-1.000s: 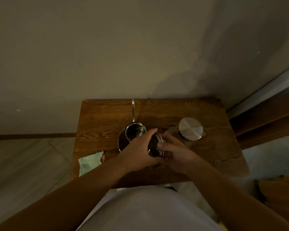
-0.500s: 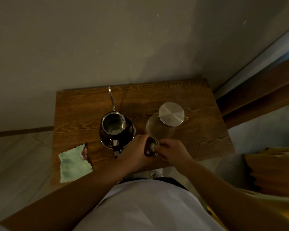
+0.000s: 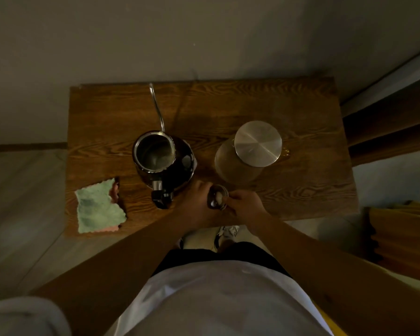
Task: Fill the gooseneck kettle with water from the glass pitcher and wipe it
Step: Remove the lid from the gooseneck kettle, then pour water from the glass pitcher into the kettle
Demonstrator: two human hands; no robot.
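Observation:
A steel gooseneck kettle stands uncovered in the middle of the wooden table, its thin spout pointing away from me and its black handle toward me. To its right stands the glass pitcher with a round metal lid on top. Near the table's front edge, my left hand and my right hand both grip the small round kettle lid between them. A green cloth lies at the table's front left corner.
The table stands against a plain wall. A wooden frame runs along the right side, and a yellow cushion lies on the floor at the right. My shoes show below the table's front edge.
The lid, held in both hands, has come away from over the kettle toward the table's front edge. The kettle's open mouth now shows in full. The camera has tilted down.

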